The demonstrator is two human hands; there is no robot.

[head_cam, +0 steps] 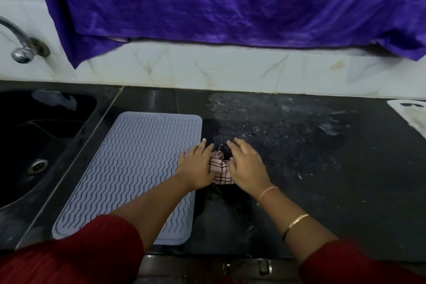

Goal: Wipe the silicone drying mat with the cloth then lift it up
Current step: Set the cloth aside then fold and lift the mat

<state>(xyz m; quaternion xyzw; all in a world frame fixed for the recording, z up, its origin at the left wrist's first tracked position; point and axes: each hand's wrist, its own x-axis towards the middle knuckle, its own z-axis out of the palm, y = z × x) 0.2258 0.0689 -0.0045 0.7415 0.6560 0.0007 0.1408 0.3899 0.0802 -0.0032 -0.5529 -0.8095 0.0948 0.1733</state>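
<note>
cloth [220,169] partly under left hand [196,168] and right hand [247,166], sink [34,136] cropped at left

Dim, diffuse indoor light, with no source in view. The black countertop [299,168] shows only a faint sheen near the wall, and the sink [34,145] falls almost wholly into shadow. A small highlight sits on the tap [22,54]. The silicone drying mat [129,168] is evenly lit, its ridges fairly sharp; the purple cloth [230,2] looks smeared. Straight edges bow toward the borders.

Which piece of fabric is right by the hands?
The small pink checked cloth, bunched between the left hand and right hand; the big purple fabric hangs against the wall behind.
</note>
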